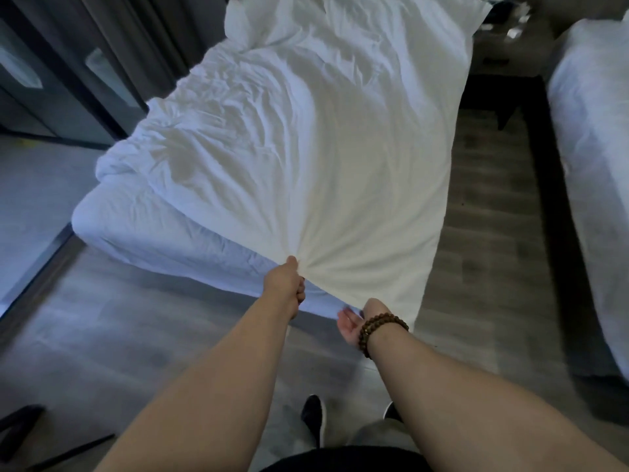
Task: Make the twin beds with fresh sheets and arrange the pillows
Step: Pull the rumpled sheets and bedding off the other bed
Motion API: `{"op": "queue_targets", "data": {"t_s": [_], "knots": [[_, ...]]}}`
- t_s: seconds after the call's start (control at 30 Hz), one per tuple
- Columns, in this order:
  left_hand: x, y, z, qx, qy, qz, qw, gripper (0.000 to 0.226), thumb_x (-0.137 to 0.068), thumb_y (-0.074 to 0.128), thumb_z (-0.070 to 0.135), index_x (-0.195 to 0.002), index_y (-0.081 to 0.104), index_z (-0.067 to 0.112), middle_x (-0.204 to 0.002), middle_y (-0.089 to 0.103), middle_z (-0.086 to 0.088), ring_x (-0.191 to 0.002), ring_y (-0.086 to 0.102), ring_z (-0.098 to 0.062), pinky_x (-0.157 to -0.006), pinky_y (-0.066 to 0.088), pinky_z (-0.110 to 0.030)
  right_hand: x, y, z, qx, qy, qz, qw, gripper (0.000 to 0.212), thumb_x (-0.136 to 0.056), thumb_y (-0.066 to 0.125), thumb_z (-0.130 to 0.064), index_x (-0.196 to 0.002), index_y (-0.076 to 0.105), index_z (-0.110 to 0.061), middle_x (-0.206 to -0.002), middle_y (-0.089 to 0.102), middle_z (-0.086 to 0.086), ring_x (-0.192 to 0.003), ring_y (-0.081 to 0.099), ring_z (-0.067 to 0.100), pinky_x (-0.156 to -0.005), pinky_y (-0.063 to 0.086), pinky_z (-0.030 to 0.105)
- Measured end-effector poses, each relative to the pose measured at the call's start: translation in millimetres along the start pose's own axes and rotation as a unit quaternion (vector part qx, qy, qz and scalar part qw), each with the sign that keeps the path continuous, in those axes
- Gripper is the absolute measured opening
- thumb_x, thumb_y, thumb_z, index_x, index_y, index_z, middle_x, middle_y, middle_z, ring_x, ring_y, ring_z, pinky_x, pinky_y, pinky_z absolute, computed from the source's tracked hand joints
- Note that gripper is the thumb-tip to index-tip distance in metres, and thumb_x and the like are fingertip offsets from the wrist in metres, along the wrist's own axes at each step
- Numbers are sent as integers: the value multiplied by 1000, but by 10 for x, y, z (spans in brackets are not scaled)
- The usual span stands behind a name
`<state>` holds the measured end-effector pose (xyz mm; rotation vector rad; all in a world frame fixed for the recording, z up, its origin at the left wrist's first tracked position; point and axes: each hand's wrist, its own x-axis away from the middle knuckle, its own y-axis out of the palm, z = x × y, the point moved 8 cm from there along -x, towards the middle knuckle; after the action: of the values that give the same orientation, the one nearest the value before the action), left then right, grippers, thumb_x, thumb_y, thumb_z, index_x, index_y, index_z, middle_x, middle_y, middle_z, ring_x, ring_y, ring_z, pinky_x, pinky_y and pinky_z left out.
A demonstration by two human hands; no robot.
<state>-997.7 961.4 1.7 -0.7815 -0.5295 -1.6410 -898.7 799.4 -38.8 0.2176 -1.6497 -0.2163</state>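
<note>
The person stands at the foot of the near bed (143, 226), both bare forearms stretched forward. The left hand (284, 282) grips a bunched fistful of the white sheet (306, 148) at its foot edge, its fingers (301, 290) curled tight round the cloth, so that creases fan out from the fist across the bed. The right hand (354, 323), with a brown beaded bracelet (381, 330) at the wrist, is just beside it at the sheet's hem, palm turned up. Its fingertips are blurred against the cloth, so I cannot tell whether they have hold of the hem.

The sheet covers most of the mattress. Its right edge hangs straight down over the side toward the aisle, while on the left it lies rumpled short of the mattress corner, leaving that rounded corner bare. The foot edge is lifted off the mattress by the left hand.

A narrow aisle of dark wood-plank floor (483, 216) runs between this bed and the second bed (592, 131), whose white side shows at the right. Wider grey floor (136, 335) lies open at the foot and left of the near bed, up to dark curtains (112, 28) and glass panels.

The sheet is thin, soft cloth, smooth on its right half and heavily wrinkled on its left. A puffed white lump, perhaps a pillow (241, 22), lies at the head. Dark shoes (315, 417) show below on the grey floor.
</note>
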Motion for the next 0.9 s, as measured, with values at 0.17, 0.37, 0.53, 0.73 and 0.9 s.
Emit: {"op": "queue_targets", "data": {"t_s": [0.17,0.37,0.53,0.73,0.9], "knots": [[-55,-75,36,-37,-9,-48,998,41,-102,54,33,-68,42,14,-47,36,0,-38,27,-12,-42,23,-23,0,657,570,60,12,-65,996,44,-101,38,-45,-112,61,-10,-116,65,3,-94,61,23,-82,47,36],[-446,-354,100,-64,-58,-136,987,24,-103,55,27,-85,56,12,-63,48,-1,-49,39,-11,-41,29,-23,-56,951,612,-25,-159,21,987,24,-98,46,-25,-107,66,-16,-87,70,2,-77,63,16,-64,49,28],[-774,-422,498,-8,-119,-211,970,14,-103,50,20,-93,54,10,-78,56,-5,-61,51,-17,-49,32,-24,113,1054,533,-55,-212,89,972,25,-101,42,-28,-106,64,-15,-88,70,3,-83,68,14,-55,46,26],[-1211,-582,641,15,-231,-105,967,42,-90,67,51,-100,60,11,-91,59,-6,-82,61,-21,-74,57,-32,287,1054,361,-88,-242,127,958,22,-102,41,-24,-99,59,-11,-79,66,9,-67,62,16,-51,43,24],[-1489,-556,753,76,-227,-84,967,22,-92,67,35,-98,66,14,-92,68,-3,-68,63,-21,-55,53,-28,289,978,351,-115,-243,125,955,22,-102,41,-20,-91,57,-10,-70,61,6,-56,55,13,-39,36,19]]}}
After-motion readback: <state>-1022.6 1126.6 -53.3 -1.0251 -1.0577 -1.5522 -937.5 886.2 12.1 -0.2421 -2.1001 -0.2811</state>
